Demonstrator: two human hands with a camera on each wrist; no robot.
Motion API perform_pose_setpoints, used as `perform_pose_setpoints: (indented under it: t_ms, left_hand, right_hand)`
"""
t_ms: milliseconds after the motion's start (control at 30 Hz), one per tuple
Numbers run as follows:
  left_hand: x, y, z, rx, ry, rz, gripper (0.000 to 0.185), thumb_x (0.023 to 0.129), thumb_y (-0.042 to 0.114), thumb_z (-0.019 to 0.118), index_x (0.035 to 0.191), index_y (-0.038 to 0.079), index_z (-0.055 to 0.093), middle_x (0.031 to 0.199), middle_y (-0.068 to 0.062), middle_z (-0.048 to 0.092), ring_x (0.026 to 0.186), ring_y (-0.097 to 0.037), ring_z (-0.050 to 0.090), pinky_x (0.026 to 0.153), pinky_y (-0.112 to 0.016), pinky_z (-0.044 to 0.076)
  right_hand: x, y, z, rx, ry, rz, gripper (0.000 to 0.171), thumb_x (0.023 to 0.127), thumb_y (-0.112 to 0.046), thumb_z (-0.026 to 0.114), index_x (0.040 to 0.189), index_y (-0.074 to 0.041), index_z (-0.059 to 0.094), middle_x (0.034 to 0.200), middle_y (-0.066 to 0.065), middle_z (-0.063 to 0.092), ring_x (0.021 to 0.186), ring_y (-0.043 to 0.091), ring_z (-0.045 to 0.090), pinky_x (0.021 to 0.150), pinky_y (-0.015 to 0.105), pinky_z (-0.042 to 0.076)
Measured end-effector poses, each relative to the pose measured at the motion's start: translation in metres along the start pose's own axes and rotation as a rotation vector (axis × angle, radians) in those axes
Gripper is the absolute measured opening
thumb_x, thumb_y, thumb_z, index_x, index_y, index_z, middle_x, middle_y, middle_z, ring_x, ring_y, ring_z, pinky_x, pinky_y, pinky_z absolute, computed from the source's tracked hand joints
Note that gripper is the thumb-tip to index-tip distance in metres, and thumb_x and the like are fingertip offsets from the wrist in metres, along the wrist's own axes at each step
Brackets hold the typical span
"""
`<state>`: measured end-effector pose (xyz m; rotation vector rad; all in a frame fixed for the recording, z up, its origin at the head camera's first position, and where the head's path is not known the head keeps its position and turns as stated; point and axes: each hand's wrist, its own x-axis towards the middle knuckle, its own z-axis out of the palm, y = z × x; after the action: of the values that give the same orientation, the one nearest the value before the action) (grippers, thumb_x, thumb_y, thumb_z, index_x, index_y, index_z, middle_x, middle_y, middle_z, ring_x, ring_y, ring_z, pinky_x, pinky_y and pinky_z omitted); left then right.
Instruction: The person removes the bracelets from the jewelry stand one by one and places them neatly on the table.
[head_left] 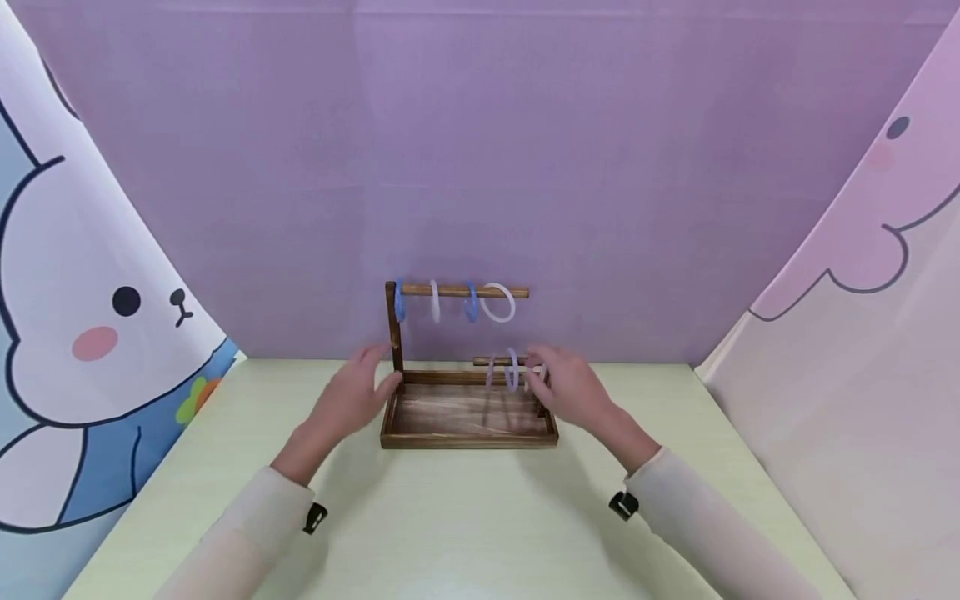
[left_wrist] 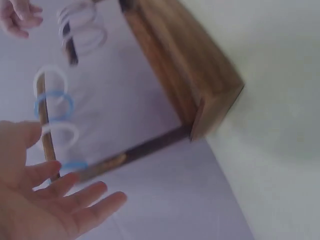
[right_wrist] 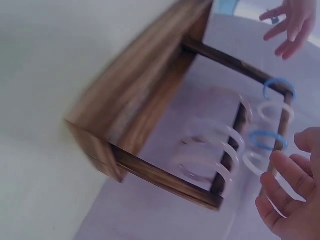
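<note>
A wooden rack [head_left: 468, 442] with a shallow tray base stands on the table. Its upper rod [head_left: 454, 291] carries a blue ring [head_left: 400, 304], a white ring [head_left: 435, 304], a second blue ring [head_left: 472, 304] and another white ring [head_left: 513, 308]. Several pale purplish rings [right_wrist: 231, 150] hang on the shorter lower rod [right_wrist: 235, 132]. My left hand [head_left: 348, 398] is beside the rack's left post [head_left: 393, 325], fingers spread and holding nothing. The right hand [head_left: 576, 392] is at the lower rod's right end in the head view, its fingers loosely bent and holding nothing in the right wrist view.
The pale table [head_left: 450, 517] extends in front of the rack and to both sides. A purple cloth backdrop [head_left: 487, 167] rises close behind it. Cartoon-printed cloths flank the table, on the left [head_left: 150, 400] and right [head_left: 847, 400].
</note>
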<state>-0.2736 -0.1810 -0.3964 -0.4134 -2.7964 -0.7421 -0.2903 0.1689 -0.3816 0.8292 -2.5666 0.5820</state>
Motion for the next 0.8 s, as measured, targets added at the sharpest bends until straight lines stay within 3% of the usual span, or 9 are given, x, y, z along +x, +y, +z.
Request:
perform_pose_setpoints:
  t_ms: [100,267,400,533,800]
  left_hand:
    - [0.013,-0.005,-0.015,-0.059,0.08,-0.028,0.054,0.107,0.028,0.052,0.154,0.004,0.04,0.152,-0.026,0.044,0.135,-0.046,0.049,0.107,-0.063,0.045]
    - [0.037,-0.011,-0.036,-0.22,0.192,-0.033,0.048,0.107,0.022,0.052,0.151,0.005,0.045,0.151,-0.024,0.047,0.124,-0.045,0.06,0.102,-0.059,0.051]
    - [0.056,-0.012,-0.045,-0.299,0.251,-0.053,0.045,0.107,0.022,0.053,0.149,0.008,0.05,0.15,-0.018,0.052,0.122,-0.044,0.063,0.102,-0.057,0.052]
    - [0.072,-0.013,-0.047,-0.328,0.254,-0.097,0.045,0.107,0.028,0.052,0.151,0.015,0.05,0.15,-0.014,0.054,0.124,-0.042,0.062,0.102,-0.057,0.052]
    - [0.097,-0.016,-0.039,-0.396,0.274,-0.094,0.044,0.106,0.027,0.055,0.148,0.015,0.054,0.146,-0.016,0.058,0.127,-0.04,0.06,0.104,-0.054,0.051]
  right_hand:
    - [0.015,0.002,-0.005,0.034,0.027,0.062,0.034,0.1,-0.016,0.062,0.13,0.0,0.062,0.111,0.012,0.076,0.062,0.013,0.063,0.057,0.029,0.053]
    - [0.038,0.006,-0.005,0.056,0.05,0.141,0.034,0.102,-0.02,0.062,0.13,-0.002,0.061,0.114,0.013,0.076,0.092,0.029,0.075,0.082,0.045,0.061]
    - [0.053,0.006,-0.002,0.069,0.05,0.203,0.037,0.102,-0.023,0.062,0.132,-0.001,0.059,0.117,0.014,0.075,0.104,0.034,0.073,0.089,0.05,0.059]
    - [0.067,0.005,0.004,0.08,0.059,0.279,0.037,0.101,-0.025,0.062,0.129,-0.002,0.059,0.117,0.013,0.075,0.107,0.033,0.072,0.089,0.047,0.059]
    - [0.081,0.007,0.015,0.078,0.055,0.409,0.036,0.1,-0.029,0.063,0.128,-0.007,0.058,0.116,0.01,0.076,0.097,0.026,0.075,0.073,0.038,0.061]
